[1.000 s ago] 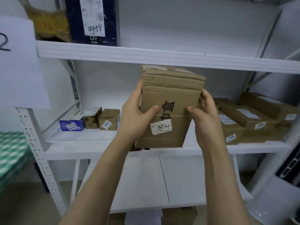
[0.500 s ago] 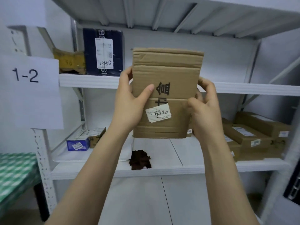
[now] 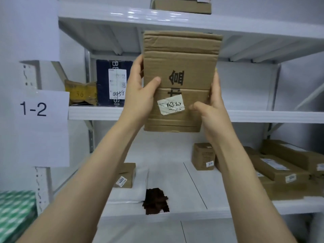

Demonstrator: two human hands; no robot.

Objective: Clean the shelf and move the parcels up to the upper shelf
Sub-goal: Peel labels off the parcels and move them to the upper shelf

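I hold a tall brown cardboard parcel with a white number label upright in front of the upper shelf. My left hand grips its left edge, thumb across the front. My right hand grips its right edge near the bottom. The parcel's top reaches close to the underside of the top shelf. On the lower shelf lies a dark brown cloth at the front edge.
The upper shelf carries a dark blue box and a yellow packet at its left. Small cartons and long flat parcels rest on the lower shelf. A paper sign "1-2" hangs on the left post.
Both hands have lifted the parcel from lower-shelf height up to the level of the upper shelf, and my view has tilted upward with it.
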